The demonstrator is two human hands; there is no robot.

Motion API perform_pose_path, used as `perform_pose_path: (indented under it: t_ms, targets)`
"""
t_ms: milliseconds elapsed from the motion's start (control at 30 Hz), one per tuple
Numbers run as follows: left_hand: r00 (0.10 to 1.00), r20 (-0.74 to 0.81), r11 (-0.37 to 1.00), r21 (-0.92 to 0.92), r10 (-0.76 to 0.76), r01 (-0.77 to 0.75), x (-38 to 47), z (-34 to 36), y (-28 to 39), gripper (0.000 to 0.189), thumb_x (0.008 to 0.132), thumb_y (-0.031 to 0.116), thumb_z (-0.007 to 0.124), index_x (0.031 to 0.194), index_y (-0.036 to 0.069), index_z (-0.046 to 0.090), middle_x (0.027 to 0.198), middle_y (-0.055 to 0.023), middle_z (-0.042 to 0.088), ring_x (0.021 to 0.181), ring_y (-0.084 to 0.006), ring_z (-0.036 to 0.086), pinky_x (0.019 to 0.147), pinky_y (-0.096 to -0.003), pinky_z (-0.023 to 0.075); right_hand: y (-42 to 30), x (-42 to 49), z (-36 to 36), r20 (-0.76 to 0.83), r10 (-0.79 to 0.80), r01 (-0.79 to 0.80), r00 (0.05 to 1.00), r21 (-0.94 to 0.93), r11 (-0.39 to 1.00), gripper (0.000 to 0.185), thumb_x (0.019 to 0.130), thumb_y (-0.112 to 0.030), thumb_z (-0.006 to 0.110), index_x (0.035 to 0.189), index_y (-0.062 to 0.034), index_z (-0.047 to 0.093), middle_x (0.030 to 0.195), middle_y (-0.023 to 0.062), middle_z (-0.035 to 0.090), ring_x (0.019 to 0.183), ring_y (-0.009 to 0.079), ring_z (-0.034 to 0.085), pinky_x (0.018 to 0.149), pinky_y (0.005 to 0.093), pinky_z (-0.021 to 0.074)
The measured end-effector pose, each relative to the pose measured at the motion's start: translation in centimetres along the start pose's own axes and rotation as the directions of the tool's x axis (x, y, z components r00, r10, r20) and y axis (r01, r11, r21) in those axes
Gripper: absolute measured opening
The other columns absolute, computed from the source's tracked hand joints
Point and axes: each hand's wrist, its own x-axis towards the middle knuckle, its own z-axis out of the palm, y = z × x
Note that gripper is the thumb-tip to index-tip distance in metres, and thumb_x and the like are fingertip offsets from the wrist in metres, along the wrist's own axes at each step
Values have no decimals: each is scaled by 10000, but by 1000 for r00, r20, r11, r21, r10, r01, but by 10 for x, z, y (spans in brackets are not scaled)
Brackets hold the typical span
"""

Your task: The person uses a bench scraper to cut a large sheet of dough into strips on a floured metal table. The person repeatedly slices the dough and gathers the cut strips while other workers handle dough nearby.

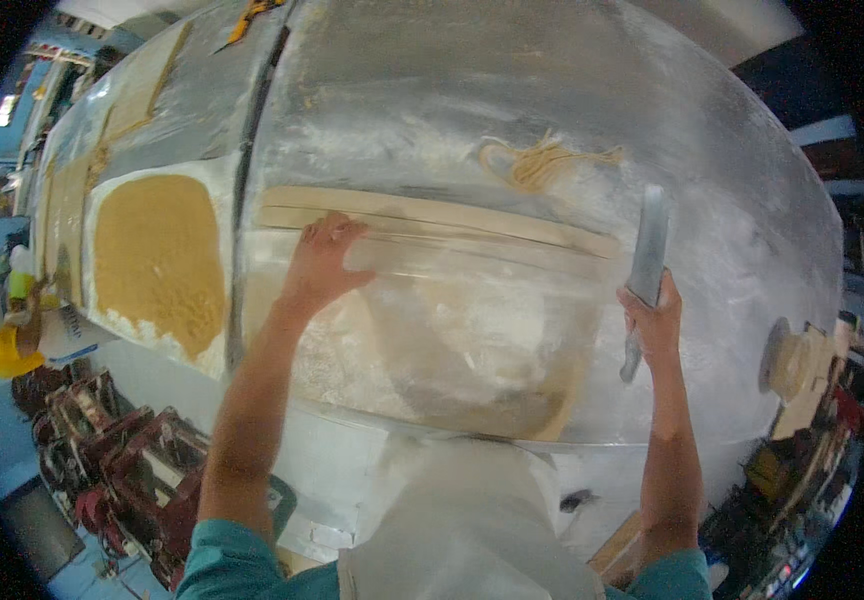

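Note:
A floured sheet of pale dough (pixel 477 337) covers the near part of the metal table in front of me. Along its far side lie long, narrow dough strips (pixel 432 212), parted by dark cut lines. What looks like a clear straightedge (pixel 462 255) runs across the sheet just on the near side of these strips. My left hand (pixel 324 259) spans it towards the left end, fingers on the far edge and thumb on the near one. In my right hand (pixel 653 315) is a large knife (pixel 649 240), its broad blade pointing away from me, right of the dough.
Thin dough trimmings (pixel 540 161) lie beyond the strips. Left of a dark table seam (pixel 255 150) is a flat tan mass (pixel 158 255) on white flour. A yellow-handled tool (pixel 252 19) rests farther back. A person in yellow (pixel 15 349) is at far left, near dark red machinery (pixel 124 457).

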Motion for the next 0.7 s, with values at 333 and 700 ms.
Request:
perform_pose_path:
  t_ms: [333, 700]
  targets:
    - [976, 21, 965, 142, 219, -220, 116, -10, 4, 248, 875, 294, 656, 1015, 93, 623, 1040, -84, 638, 994, -282, 613, 827, -437, 466, -4, 83, 0, -78, -294, 193, 953, -590, 784, 211, 840, -147, 737, 1016, -39, 697, 818, 110, 698, 668, 188, 639, 620, 329, 496]
    - [977, -59, 975, 105, 203, -196, 75, 24, 19, 262, 880, 366, 626, 972, 122, 602, 983, -63, 616, 961, -258, 612, 833, -421, 458, -9, 63, 39, 41, -229, 192, 973, -696, 692, 212, 775, -123, 752, 908, 11, 655, 841, 198, 663, 774, 393, 641, 664, 418, 495]
